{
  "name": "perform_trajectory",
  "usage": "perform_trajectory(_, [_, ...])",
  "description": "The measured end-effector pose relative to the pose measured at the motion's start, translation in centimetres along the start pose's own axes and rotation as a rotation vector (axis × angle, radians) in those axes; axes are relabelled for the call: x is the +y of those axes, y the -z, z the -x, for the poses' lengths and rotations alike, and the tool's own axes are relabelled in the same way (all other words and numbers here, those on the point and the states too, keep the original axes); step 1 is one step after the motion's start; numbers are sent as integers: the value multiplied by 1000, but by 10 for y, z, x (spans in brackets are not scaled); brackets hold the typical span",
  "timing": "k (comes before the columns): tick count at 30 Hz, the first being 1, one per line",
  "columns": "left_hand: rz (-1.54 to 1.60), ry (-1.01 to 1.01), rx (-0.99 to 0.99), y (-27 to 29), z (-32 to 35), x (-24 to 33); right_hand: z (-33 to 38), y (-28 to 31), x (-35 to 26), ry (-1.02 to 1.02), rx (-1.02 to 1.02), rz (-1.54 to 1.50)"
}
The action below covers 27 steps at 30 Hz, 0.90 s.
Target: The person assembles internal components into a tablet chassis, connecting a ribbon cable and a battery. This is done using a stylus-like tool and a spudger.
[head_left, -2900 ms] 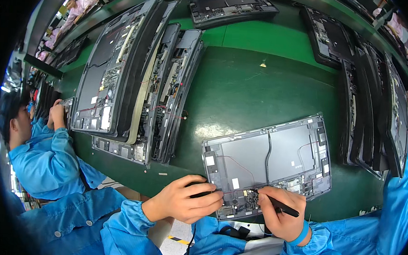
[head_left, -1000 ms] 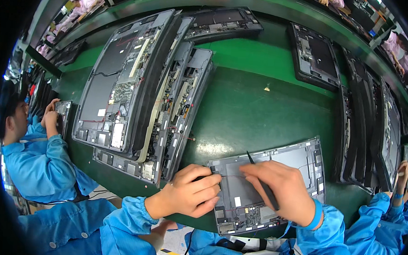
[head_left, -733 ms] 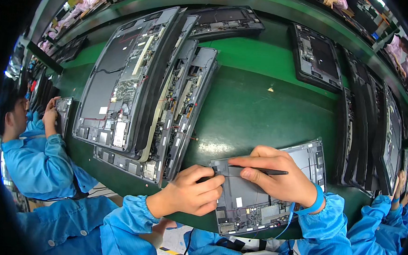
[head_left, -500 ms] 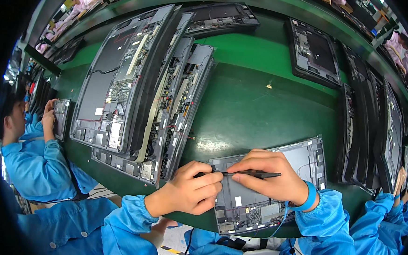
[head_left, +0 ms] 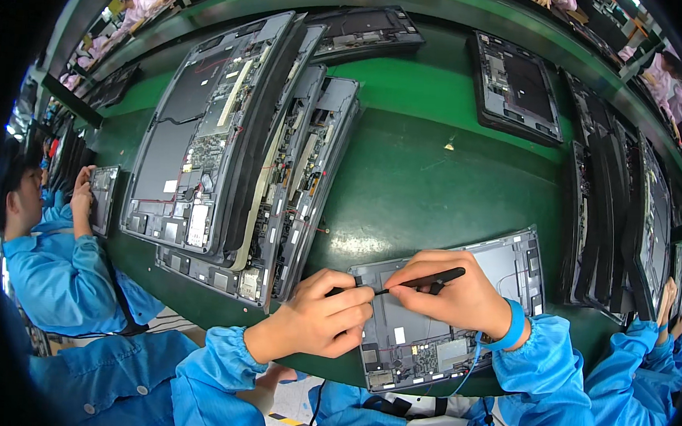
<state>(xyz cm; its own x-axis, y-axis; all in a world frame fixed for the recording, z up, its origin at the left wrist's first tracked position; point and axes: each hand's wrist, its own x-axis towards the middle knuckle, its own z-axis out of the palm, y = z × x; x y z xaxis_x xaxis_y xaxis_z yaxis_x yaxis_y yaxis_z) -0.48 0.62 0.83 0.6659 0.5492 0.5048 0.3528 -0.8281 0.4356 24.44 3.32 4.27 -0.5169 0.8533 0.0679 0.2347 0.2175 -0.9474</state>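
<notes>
An opened tablet (head_left: 451, 329) with its circuit board and inner parts bare lies tilted on the green bench close to me. Over its upper left part, my right hand (head_left: 457, 294) pinches black tweezers (head_left: 434, 279), their tips pointing left toward the tablet's edge. My left hand (head_left: 315, 313) is curled at that same left edge. A small dark piece shows between its thumb and forefinger, too hidden to name. The tweezer tips come close to the left fingertips; whether they touch is unclear. A blue band (head_left: 514, 327) with a cord circles my right wrist.
Stacked opened tablets (head_left: 197, 142) rise at the left, and another pile (head_left: 360, 33) lies behind them. More stacks stand at the far right (head_left: 520, 87) and right edge (head_left: 618, 214). A co-worker in blue (head_left: 64, 266) holds a tablet at the left.
The tweezers' rear end has swung upward, so they stand steeper in my right hand. My left hand has barely moved, and the tablet lies as before.
</notes>
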Motion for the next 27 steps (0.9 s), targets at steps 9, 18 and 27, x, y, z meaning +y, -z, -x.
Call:
perform_trajectory(9, [-24,3,1,0,0,1,-1,-1,3,33,1,33])
perform_trajectory(18, [-23,28,3,0,0,3,-1,0,0,23,-8,71])
perform_trajectory(27, [-57,56,53,-5,1,5,3,-4,-1,117,39,168])
